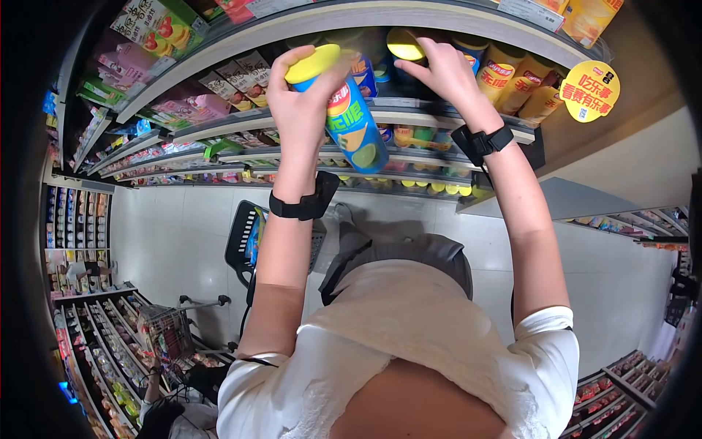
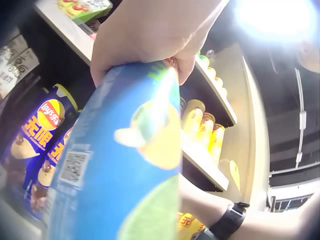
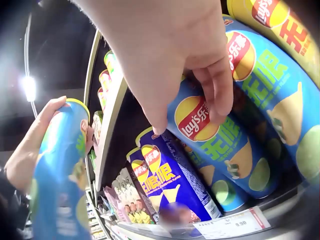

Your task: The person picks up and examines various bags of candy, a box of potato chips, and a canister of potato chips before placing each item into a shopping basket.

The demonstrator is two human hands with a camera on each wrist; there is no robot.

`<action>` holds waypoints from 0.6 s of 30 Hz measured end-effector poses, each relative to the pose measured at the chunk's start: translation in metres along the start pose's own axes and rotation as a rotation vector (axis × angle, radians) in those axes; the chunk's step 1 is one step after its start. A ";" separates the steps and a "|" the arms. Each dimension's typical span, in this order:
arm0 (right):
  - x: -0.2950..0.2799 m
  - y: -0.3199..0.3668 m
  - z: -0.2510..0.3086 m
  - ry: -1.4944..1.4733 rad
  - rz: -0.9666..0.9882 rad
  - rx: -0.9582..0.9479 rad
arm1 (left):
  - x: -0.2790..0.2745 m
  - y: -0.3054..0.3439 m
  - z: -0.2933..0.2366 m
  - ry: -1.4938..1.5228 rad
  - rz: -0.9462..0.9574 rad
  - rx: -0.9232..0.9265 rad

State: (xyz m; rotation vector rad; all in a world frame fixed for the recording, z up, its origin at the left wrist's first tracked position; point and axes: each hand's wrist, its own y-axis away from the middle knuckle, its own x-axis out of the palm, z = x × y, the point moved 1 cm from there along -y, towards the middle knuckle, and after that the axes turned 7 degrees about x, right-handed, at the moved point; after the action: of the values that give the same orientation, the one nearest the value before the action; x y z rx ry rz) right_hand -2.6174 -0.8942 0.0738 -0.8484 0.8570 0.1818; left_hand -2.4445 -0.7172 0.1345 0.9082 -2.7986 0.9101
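Observation:
My left hand (image 1: pixel 298 110) grips a blue potato chip canister (image 1: pixel 357 139) near its yellow lid (image 1: pixel 314 62). That canister is tilted in front of the shelf, its lime picture low on the side. At the shelf, my right hand (image 1: pixel 450 77) holds the upper part of a second blue canister (image 3: pixel 222 145), thumb on one side and curled fingers on the other. Its yellow lid shows beside my thumb in the head view. Another blue canister (image 3: pixel 280 85) stands to its right, and purple chip canisters (image 3: pixel 167 182) stand to its left.
Yellow canisters (image 1: pixel 501 66) stand along the shelf's right part, near a round yellow sign (image 1: pixel 590 91). A shelf board (image 1: pixel 307 29) runs above my hands. On the floor sits a black shopping basket (image 1: pixel 238 238); a shopping cart (image 1: pixel 164 329) is behind at left.

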 end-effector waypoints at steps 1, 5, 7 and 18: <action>0.004 -0.007 -0.002 -0.054 0.012 0.021 | -0.004 -0.003 0.006 0.129 -0.019 -0.103; 0.015 -0.027 -0.007 0.097 0.094 0.193 | -0.019 -0.007 0.023 0.278 -0.038 -0.305; 0.010 -0.028 -0.005 0.022 0.002 0.160 | -0.022 -0.007 0.026 0.377 -0.029 -0.401; -0.002 -0.016 -0.004 0.151 -0.050 0.138 | -0.012 0.005 0.026 0.275 0.080 -0.484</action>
State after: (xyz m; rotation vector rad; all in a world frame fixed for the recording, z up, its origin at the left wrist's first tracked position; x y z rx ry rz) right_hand -2.6136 -0.9074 0.0836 -0.7599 0.9769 0.0137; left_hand -2.4341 -0.7220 0.1077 0.5560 -2.6408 0.3000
